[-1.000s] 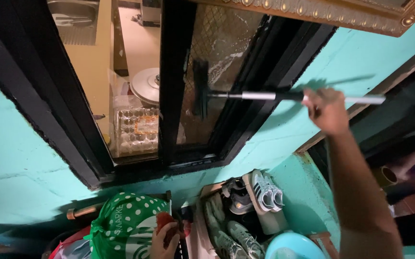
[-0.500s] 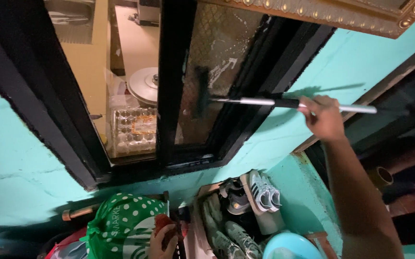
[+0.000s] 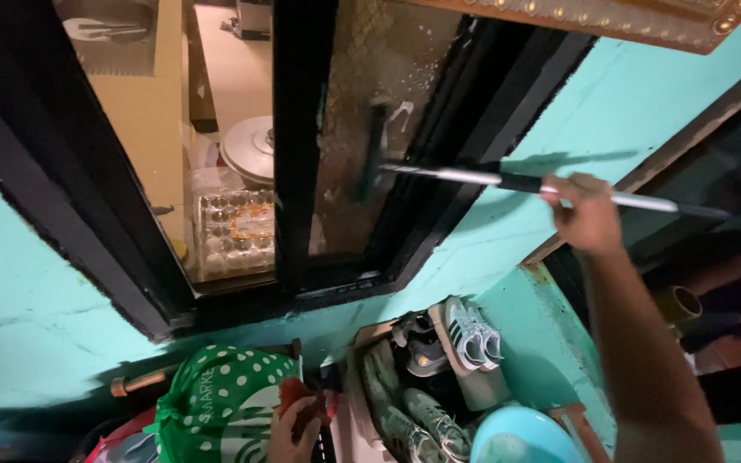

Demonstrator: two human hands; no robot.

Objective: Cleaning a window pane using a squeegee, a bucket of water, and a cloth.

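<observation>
The right hand (image 3: 587, 212) is wrapping its fingers tightly around the silver pole (image 3: 507, 180) of a window wiper, arm stretching up from the lower right. The pole is running out to the left of that hand, and the dark wiper head (image 3: 372, 153) at its far end is lying against the soapy patterned glass pane (image 3: 370, 103), standing roughly upright on it. A short length of the pole is also sticking out to the right of the fist.

The left hand (image 3: 295, 426) is sitting low at the bottom edge, fingers curling around a small reddish thing (image 3: 295, 396) that is too dim to identify. Just to the left of that hand a green bag with white dots (image 3: 216, 396) is bulging. To its right, pairs of grey sneakers (image 3: 460, 339) are lying in a box. Above it, beyond the black window frame (image 3: 297, 146), an egg tray (image 3: 235, 231) and a round pot lid (image 3: 246, 150) are showing through the open half. The turquoise wall (image 3: 36, 283) is surrounding the window.
</observation>
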